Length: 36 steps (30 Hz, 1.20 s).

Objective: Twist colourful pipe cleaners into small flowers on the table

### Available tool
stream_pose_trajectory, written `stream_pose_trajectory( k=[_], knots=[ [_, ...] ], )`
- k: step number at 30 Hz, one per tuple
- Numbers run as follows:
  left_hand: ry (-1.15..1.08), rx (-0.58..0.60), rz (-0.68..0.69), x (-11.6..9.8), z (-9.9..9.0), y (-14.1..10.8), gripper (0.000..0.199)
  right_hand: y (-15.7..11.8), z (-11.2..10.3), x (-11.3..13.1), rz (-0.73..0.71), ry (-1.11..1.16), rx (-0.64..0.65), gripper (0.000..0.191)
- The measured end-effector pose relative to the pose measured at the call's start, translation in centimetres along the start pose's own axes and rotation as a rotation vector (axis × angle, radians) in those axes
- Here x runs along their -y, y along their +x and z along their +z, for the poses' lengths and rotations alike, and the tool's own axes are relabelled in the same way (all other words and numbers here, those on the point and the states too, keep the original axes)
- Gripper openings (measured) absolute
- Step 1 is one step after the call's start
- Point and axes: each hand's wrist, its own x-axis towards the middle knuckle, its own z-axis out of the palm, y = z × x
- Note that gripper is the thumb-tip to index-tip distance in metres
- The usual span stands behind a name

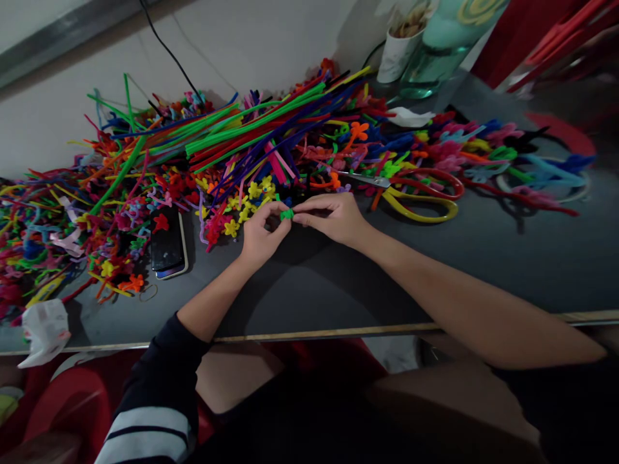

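Note:
Between my two hands is a small green pipe cleaner piece (287, 214), bent into a compact shape. My left hand (261, 232) pinches it between thumb and fingertips. From the other side, my right hand (338, 218) has thumb and forefinger closed at the piece's right edge. Just beyond my left hand lie several yellow pipe cleaner flowers (254, 190). Scissors with red and yellow handles (420, 205) rest on the table to the right of my right hand, blades toward the pile.
Long pipe cleaners (256, 122) in many colours heap along the wall. A phone (167, 248) lies left of my hands with a red flower on it. At the back right stand a white cup (399, 55) and a clear container of liquid (430, 64). Crumpled white plastic (46, 325) hangs over the table's front edge.

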Motion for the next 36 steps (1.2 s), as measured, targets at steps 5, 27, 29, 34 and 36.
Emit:
stream_pose_trajectory(
  k=[5,27,29,34,36],
  knots=[
    [0.032,0.014,-0.031,-0.15,-0.08,-0.01,0.009,0.01,-0.02,-0.21,-0.017,0.010,0.022,0.023],
    [0.055,0.038,-0.037,0.30,-0.33,-0.07,0.019,0.09,-0.23,-0.53,0.001,0.007,0.026,0.028],
    [0.050,0.040,-0.038,0.43,-0.34,-0.10,0.019,0.10,-0.24,-0.61,0.001,0.012,0.021,0.028],
    [0.026,0.046,-0.020,0.71,-0.33,-0.16,0.020,0.05,-0.22,-0.70,-0.018,0.005,0.004,0.027],
    [0.018,0.046,-0.016,0.77,-0.34,-0.17,0.020,0.02,-0.18,-0.71,-0.015,0.006,0.005,0.027]
  ],
)
